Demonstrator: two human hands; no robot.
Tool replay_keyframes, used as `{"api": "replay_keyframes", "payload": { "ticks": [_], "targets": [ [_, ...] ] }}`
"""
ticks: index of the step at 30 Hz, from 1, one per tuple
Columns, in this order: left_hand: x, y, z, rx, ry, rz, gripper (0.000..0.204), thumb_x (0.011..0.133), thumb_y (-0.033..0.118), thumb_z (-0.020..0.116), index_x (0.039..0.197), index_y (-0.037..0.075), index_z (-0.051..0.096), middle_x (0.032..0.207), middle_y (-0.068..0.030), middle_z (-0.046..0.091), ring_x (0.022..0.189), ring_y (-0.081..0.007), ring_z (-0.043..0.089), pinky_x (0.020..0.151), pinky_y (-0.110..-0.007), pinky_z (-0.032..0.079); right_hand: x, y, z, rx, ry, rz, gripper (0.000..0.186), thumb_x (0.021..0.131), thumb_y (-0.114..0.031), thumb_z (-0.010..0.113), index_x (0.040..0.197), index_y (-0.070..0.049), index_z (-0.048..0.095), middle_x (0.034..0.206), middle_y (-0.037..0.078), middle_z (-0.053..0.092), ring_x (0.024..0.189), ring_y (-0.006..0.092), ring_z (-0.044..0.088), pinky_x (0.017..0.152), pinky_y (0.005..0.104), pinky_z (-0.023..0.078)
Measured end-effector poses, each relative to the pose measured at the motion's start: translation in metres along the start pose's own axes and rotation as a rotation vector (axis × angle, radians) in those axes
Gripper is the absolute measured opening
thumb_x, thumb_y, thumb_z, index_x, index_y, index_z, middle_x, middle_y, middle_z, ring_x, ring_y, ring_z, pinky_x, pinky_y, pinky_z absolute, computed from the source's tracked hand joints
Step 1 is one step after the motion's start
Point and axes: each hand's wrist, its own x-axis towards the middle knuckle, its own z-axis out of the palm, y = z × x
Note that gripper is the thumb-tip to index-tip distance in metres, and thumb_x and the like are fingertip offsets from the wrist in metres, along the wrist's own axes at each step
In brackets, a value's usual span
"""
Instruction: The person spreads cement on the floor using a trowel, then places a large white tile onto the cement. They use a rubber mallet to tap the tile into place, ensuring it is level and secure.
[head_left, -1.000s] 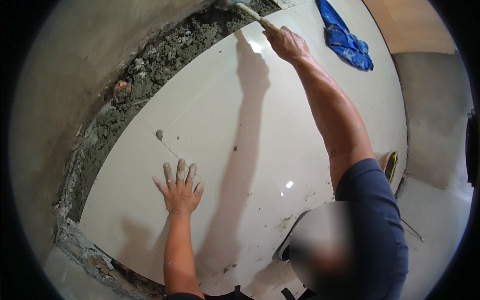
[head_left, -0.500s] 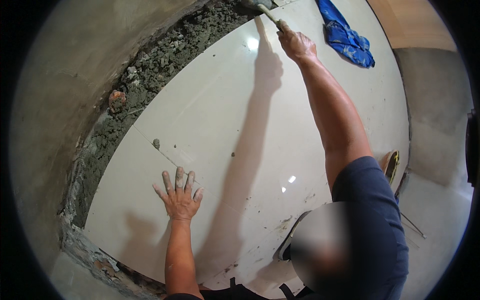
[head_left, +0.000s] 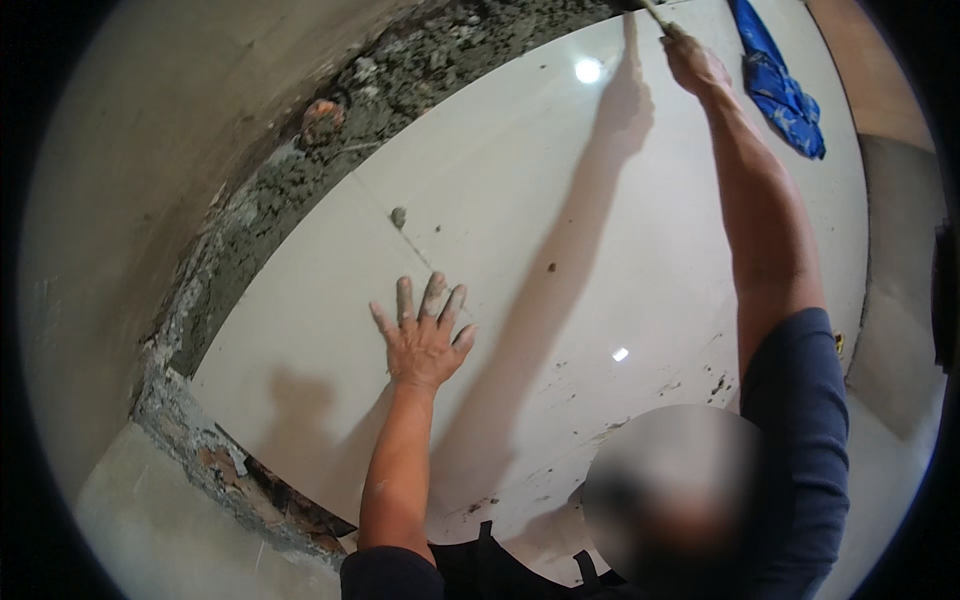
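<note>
My left hand (head_left: 425,345) lies palm down with its fingers spread on a large, glossy off-white floor tile (head_left: 320,300). Its fingertips, grey with mortar, are by the thin joint (head_left: 412,240) between that tile and the tile beyond (head_left: 510,180). At the far right my right hand (head_left: 697,68) is wrapped round the pale handle of a mallet (head_left: 654,14). The mallet's head is cut off by the picture's upper edge. A small grey mortar crumb (head_left: 399,217) sits on the joint, just ahead of my left fingers.
Rough wet mortar (head_left: 270,215) fills the strip between the tiles and the left wall (head_left: 130,200), with a reddish lump (head_left: 322,122) in it. A crumpled blue plastic bag (head_left: 785,105) lies on the tile at far right. Broken edging (head_left: 210,450) runs along the near left.
The whole view has shifted, so tiles, bag and hands appear farther right and higher. The mallet's head has gone out of the picture. My left hand stays flat by the same joint.
</note>
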Motion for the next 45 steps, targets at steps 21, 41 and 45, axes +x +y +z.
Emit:
{"api": "replay_keyframes", "payload": {
  "ticks": [21,41,45],
  "targets": [
    [-0.13,-0.112,0.0,-0.368,0.189,0.151,0.065,0.093,0.048,0.051,0.148,0.017,0.036,0.156,-0.0126,0.028,0.146,-0.0302,0.021,0.116,-0.057,0.011,-0.452,-0.248,-0.04,0.334,0.104,-0.334,0.034,0.098,-0.031,0.049,0.127,-0.016,0.055,0.088,0.017,0.066,0.082,0.0356,0.065,0.073,0.0463,0.05],
    [-0.364,-0.338,0.103,-0.693,0.396,-0.663,0.094,0.091,0.044,0.059,0.152,0.0,0.002,0.149,-0.0295,0.028,0.143,-0.0403,0.022,0.113,-0.063,-0.005,-0.443,-0.434,0.033,0.053,-0.071,-0.197,0.048,0.096,-0.04,0.045,0.144,-0.033,0.039,0.108,0.022,0.066,0.101,0.039,0.064,0.087,0.0489,0.05],
    [-0.364,-0.342,0.116,-0.713,0.476,-0.564,0.091,0.092,0.042,0.059,0.151,-0.002,0.004,0.154,-0.0291,0.016,0.146,-0.0397,0.011,0.111,-0.065,-0.005,-0.46,-0.434,0.021,0.22,0.084,-0.208,0.049,0.097,-0.041,0.044,0.138,-0.014,0.043,0.106,0.026,0.065,0.102,0.0443,0.061,0.087,0.0507,0.047]
  ]
}}
